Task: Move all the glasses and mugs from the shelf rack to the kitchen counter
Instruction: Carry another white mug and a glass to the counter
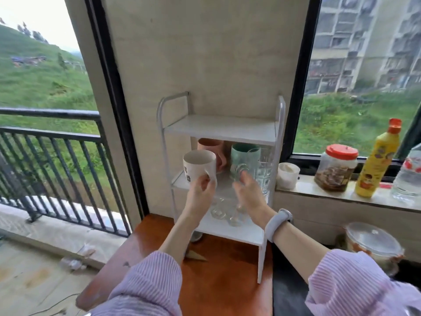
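A white shelf rack (222,131) stands in the middle of the frame, on a red-brown table (223,281).

The left hand (201,187) is just left of the middle. Its fingers curl around the handle of a white mug (198,166) with black marks on it. The mug is held up in front of the left side of the middle shelf.

The right hand (247,190) is next to it, a little to the right. Its fingers wrap around a clear glass mug (245,165). The glass is blurry, so I cannot tell just how the fingers sit.

Behind them on the middle shelf are a pink mug (210,144), a green mug (239,149) and a clear patterned glass (264,172). More small glasses (225,213) sit on the bottom shelf.

At the right of the frame, a ledge (319,190) holds a white cup (288,175), a jar with a red lid (336,167), a yellow bottle (378,160) and a clear water bottle (409,176).
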Motion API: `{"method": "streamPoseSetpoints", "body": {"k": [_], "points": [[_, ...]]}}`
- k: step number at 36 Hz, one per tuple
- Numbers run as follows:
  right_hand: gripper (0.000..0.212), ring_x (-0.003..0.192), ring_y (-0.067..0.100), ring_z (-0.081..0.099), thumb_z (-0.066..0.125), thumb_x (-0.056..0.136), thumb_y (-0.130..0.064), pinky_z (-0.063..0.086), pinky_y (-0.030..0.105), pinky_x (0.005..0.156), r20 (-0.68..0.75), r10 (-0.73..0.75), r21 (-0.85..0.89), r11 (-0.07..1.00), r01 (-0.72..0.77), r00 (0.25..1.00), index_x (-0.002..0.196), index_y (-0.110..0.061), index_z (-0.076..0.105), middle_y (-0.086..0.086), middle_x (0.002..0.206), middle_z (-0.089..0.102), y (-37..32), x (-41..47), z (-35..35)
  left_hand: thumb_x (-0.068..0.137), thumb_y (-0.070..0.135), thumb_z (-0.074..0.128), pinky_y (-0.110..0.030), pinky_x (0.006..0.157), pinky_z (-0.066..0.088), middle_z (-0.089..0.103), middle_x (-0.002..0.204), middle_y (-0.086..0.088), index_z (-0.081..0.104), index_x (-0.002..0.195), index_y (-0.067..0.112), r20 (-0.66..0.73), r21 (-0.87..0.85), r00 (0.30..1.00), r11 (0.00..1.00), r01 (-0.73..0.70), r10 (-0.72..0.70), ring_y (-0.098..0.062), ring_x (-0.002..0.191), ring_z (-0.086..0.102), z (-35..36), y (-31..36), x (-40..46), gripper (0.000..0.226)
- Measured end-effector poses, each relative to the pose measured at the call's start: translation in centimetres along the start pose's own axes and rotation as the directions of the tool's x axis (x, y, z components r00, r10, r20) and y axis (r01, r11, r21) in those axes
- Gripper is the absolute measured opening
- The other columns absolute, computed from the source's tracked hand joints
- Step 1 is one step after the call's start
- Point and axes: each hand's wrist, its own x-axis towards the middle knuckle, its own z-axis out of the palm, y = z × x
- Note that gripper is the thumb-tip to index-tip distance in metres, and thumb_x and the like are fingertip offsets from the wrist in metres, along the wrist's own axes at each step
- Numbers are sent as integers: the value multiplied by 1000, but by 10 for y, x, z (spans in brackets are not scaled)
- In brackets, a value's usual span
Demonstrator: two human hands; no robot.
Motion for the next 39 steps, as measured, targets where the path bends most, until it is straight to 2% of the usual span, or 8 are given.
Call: {"method": "streamPoseSetpoints", "body": {"k": [6, 11, 18, 21, 25, 29, 36, 39], "points": [[32, 110, 20, 50, 41, 93, -22, 38, 41, 100, -1, 48, 173, 984, -47, 999, 123, -16, 50, 0, 113, 55, -4, 10, 4, 95, 36, 44, -34, 85, 48, 57, 92, 11, 51, 89, 37, 36, -140, 999, 990, 28, -23, -6, 90, 54, 11, -6, 15, 9], [18, 87, 20, 53, 45, 91, -35, 43, 38, 80, -73, 83, 307, 950, -56, 994, 85, -21, 53, 1, 82, 53, 4, 9, 2, 95, 35, 44, -31, 67, 46, 49, 70, -1, 50, 83, 23, -81, -207, 996, 978, 25, -42, -13, 68, 49, 19, -5, 18, 17], [51, 53, 14, 32, 39, 90, -54, 32, 32, 63, -92, 188, 416, 899, -134, 978, 51, -21, 36, -7, 41, 35, 6, 2, -13, 97, 33, 37, -27, 63, 50, 57, 80, -1, 55, 96, 10, -213, -138, 977, 990, 1, -31, -9, 70, 54, 11, -6, 9, 30], [52, 51, 14, 28, 41, 91, -51, 30, 31, 61, -79, 171, 398, 909, -126, 982, 48, -22, 34, -8, 39, 33, 5, -6, -17, 97, 32, 37, -32, 64, 51, 59, 83, -3, 57, 92, 8, -226, -69, 974, 997, -24, 8, -9, 71, 56, 4, -7, -3, 32], [49, 50, 13, 24, 46, 89, -43, 26, 30, 56, -1, 111, 413, 905, -101, 994, 45, -24, 34, -7, 44, 30, 11, -25, -18, 96, 31, 38, -37, 56, 46, 49, 59, 1, 51, 73, 7, -210, 85, 970, 990, -110, 125, -6, 54, 47, -8, -12, -28, 36], [51, 50, 13, 22, 43, 92, -42, 25, 27, 54, 37, 42, 417, 907, -53, 998, 44, -26, 33, -8, 45, 28, 25, -53, -17, 96, 34, 40, -36, 51, 36, 50, 62, -24, 47, 74, -2, -173, 187, 964, 967, -171, 204, -22, 54, 45, -20, -22, -57, 42], [53, 50, 10, 25, 38, 95, -39, 25, 25, 55, 49, -17, 278, 960, 3, 999, 44, -27, 30, -9, 47, 27, 59, -104, -17, 96, 34, 36, -15, 40, 35, 50, 51, -3, 51, 83, 17, -37, 285, 968, 931, -229, 250, -8, 48, 49, -24, -46, -110, 26], [57, 45, 5, 25, 38, 96, -33, 24, 21, 50, 46, -10, 259, 966, -2, 999, 40, -28, 33, -11, 42, 30, 81, -124, -19, 93, 40, 34, -20, 41, 35, 50, 52, -8, 42, 75, 31, 44, 287, 971, 928, -236, 234, -14, 47, 48, -17, -51, -131, 22]]}}
